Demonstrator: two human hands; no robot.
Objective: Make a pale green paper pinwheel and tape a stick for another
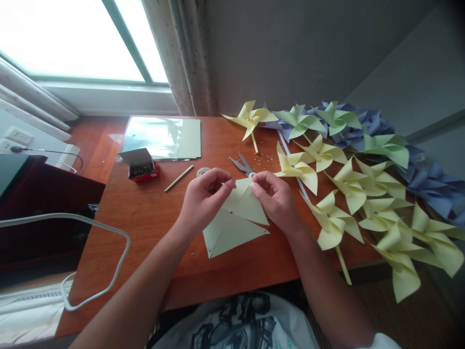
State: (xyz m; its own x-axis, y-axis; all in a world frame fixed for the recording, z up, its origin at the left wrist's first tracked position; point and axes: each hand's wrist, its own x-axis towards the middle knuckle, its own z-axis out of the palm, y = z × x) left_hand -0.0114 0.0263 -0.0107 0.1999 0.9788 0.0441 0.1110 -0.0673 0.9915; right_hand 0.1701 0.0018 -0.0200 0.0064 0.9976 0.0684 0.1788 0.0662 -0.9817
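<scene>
A pale yellow-green paper square (234, 235), slit inward from its corners and with small holes punched in it, lies on the table under my hands. My left hand (203, 198) is at its upper left, thumb and fingers pinched together; what they hold, if anything, is too small to make out. At the upper right, my right hand (274, 196) closes thumb and forefinger at a corner of the paper. Scissors (242, 166) with open blades lie just beyond the hands. Behind my left hand, a round roll (202, 171) is partly hidden.
A red box (143, 170) of small dark pieces stands at left, near a rolled paper stick (178, 178). Clear-wrapped paper sheets (163, 138) lie behind. Yellow pinwheels (331, 218), green pinwheels (336, 118) and blue pinwheels (436, 189) crowd the right. A white cable (123, 257) loops at left.
</scene>
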